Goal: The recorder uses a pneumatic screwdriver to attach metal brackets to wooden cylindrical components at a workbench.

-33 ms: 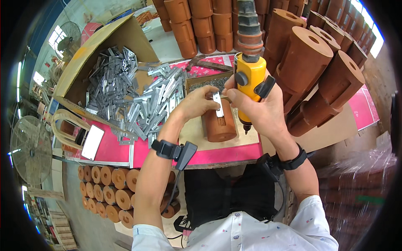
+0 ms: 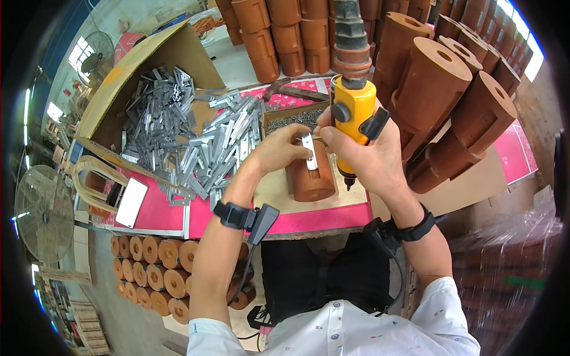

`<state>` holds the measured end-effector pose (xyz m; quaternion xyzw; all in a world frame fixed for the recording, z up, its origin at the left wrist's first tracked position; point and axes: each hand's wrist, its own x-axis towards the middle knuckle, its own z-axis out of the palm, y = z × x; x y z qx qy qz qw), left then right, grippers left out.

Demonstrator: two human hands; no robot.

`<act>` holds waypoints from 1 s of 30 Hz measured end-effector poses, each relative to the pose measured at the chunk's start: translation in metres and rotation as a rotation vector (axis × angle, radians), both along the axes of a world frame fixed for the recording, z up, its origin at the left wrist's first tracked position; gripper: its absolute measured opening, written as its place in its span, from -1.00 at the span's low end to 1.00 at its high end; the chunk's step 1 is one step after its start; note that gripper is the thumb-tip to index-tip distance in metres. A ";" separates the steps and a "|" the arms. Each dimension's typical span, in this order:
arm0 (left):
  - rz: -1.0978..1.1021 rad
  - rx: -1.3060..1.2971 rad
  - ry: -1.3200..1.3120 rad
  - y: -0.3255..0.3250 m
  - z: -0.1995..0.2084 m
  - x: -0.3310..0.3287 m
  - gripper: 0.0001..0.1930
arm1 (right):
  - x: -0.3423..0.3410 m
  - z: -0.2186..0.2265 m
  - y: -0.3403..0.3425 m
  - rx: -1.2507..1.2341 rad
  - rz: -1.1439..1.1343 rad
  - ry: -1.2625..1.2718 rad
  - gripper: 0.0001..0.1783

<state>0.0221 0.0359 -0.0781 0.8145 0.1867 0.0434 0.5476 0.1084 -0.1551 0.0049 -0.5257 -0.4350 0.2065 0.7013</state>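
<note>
My left hand [image 2: 284,148] pinches a shiny metal bracket [image 2: 310,152] between thumb and fingers. The bracket stands in a slot on top of a reddish-brown cylinder [image 2: 313,185], which lies on a light board [image 2: 273,193]. My right hand [image 2: 374,154] is closed around a yellow power screwdriver [image 2: 358,104] that points down, its black tip beside the cylinder. The right thumb and fingertips reach toward the top of the bracket; whether they also pinch something small I cannot make out. Behind the hands sits an open box of small screws [image 2: 291,120].
A carton [image 2: 107,127] spills many metal brackets [image 2: 208,142] on the left. A hammer [image 2: 297,92] lies behind the screw box. Brown cylinders [image 2: 436,71] stand stacked at right and behind; more [image 2: 160,267] are piled below the table. A phone [image 2: 131,202] lies far left.
</note>
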 end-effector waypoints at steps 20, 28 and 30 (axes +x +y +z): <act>-0.089 0.760 0.045 0.058 -0.051 0.042 -0.82 | 0.007 0.009 0.012 0.021 -0.024 -0.034 -0.57; -0.104 0.709 -0.007 0.058 -0.055 0.050 -0.88 | 0.014 0.010 0.016 0.000 -0.065 -0.041 -0.57; -0.035 0.722 -0.040 0.047 -0.039 0.044 -0.88 | 0.016 0.007 0.017 0.019 -0.071 -0.022 -0.58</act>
